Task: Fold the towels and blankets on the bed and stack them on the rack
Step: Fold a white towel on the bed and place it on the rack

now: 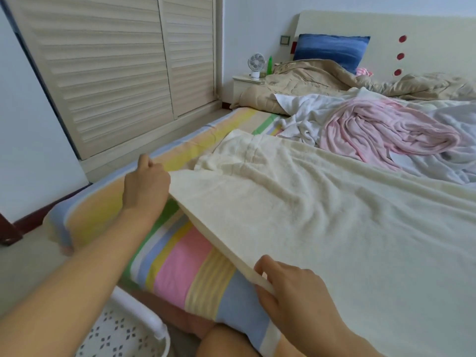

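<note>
Right hand (291, 287) pinches the cream towel (309, 202) at its near corner, left hand (145, 181) grips the other, fingers clamped on the hem. The held edge is lifted along the bed (177, 256)'s side edge, and the towel's length runs across the mattress. Looks like the first fold, so next is carrying both corners over evenly. Pink blanket (386, 132) sits farther back.

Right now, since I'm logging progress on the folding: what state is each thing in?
cream towel: spread on bed, near edge lifted.
left hand: grips its corner.
right hand: pinches its edge.
pink blanket: crumpled, unfolded.
white towel: crumpled, unfolded.
wardrobe doors: shut.
</note>
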`<act>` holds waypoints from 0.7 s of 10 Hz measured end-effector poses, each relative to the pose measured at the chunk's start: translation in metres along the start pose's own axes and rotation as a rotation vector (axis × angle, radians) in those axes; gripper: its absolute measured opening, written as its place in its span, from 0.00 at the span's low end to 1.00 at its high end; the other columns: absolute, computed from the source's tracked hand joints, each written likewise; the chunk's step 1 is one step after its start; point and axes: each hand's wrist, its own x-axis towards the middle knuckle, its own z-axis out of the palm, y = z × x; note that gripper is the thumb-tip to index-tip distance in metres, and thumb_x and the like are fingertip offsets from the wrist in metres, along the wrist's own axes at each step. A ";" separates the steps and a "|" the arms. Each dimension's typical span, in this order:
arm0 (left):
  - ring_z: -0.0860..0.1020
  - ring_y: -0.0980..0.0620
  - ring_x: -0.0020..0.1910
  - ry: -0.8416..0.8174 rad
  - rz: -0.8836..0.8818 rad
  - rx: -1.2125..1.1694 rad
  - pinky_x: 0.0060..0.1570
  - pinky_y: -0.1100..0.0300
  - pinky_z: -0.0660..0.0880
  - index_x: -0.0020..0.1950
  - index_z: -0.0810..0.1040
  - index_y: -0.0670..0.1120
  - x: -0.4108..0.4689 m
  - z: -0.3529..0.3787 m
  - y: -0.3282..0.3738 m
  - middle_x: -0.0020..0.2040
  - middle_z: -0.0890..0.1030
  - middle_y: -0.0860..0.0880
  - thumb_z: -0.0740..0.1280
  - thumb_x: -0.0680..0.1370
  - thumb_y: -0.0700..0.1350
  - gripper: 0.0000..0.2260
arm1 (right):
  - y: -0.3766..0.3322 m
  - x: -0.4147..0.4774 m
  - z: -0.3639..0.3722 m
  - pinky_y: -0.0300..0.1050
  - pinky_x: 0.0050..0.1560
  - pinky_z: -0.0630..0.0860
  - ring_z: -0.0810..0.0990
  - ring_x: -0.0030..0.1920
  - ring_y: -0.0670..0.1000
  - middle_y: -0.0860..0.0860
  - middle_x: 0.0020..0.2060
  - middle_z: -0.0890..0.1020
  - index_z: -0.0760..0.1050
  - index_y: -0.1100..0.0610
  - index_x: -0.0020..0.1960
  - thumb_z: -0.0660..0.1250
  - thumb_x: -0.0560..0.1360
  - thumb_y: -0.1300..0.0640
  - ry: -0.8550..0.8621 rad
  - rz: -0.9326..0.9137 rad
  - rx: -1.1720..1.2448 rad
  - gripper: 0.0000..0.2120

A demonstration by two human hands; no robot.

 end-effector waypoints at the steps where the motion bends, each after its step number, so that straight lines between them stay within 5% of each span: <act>1: 0.78 0.40 0.46 -0.117 0.012 0.004 0.37 0.53 0.75 0.43 0.82 0.39 -0.028 0.030 -0.012 0.48 0.78 0.39 0.66 0.74 0.31 0.06 | 0.000 -0.005 0.023 0.34 0.23 0.39 0.60 0.18 0.44 0.42 0.22 0.70 0.66 0.46 0.36 0.57 0.63 0.44 0.047 -0.059 -0.105 0.06; 2: 0.80 0.38 0.41 -0.222 0.057 0.020 0.25 0.52 0.76 0.29 0.79 0.39 -0.048 0.065 -0.027 0.32 0.78 0.41 0.77 0.59 0.27 0.10 | 0.005 -0.013 0.035 0.33 0.24 0.38 0.54 0.21 0.44 0.42 0.21 0.69 0.64 0.45 0.38 0.57 0.62 0.42 0.061 -0.093 -0.134 0.08; 4: 0.75 0.36 0.64 0.013 0.197 0.076 0.53 0.44 0.78 0.35 0.80 0.37 -0.057 0.056 -0.037 0.40 0.81 0.38 0.70 0.65 0.26 0.07 | 0.005 -0.016 0.033 0.32 0.22 0.42 0.57 0.21 0.43 0.40 0.20 0.69 0.67 0.43 0.38 0.58 0.63 0.40 0.057 -0.139 -0.134 0.08; 5: 0.67 0.33 0.69 0.169 0.183 0.150 0.73 0.42 0.58 0.47 0.81 0.34 -0.052 0.047 -0.050 0.49 0.80 0.32 0.67 0.72 0.30 0.06 | 0.005 -0.019 0.041 0.30 0.24 0.44 0.65 0.19 0.43 0.41 0.21 0.69 0.66 0.43 0.40 0.60 0.64 0.42 0.055 -0.112 -0.059 0.08; 6: 0.63 0.38 0.72 -0.027 0.075 0.266 0.75 0.47 0.54 0.61 0.78 0.41 -0.071 0.057 -0.059 0.59 0.79 0.40 0.56 0.79 0.37 0.15 | 0.003 -0.021 0.046 0.28 0.25 0.45 0.67 0.20 0.42 0.41 0.23 0.70 0.67 0.44 0.41 0.60 0.65 0.44 0.096 -0.098 0.003 0.07; 7: 0.56 0.39 0.76 -0.308 -0.061 0.344 0.75 0.46 0.51 0.77 0.59 0.42 -0.093 0.067 -0.050 0.75 0.64 0.42 0.49 0.82 0.43 0.22 | -0.003 -0.028 0.045 0.30 0.22 0.55 0.69 0.23 0.40 0.39 0.26 0.71 0.68 0.42 0.42 0.61 0.65 0.42 0.100 -0.084 0.068 0.08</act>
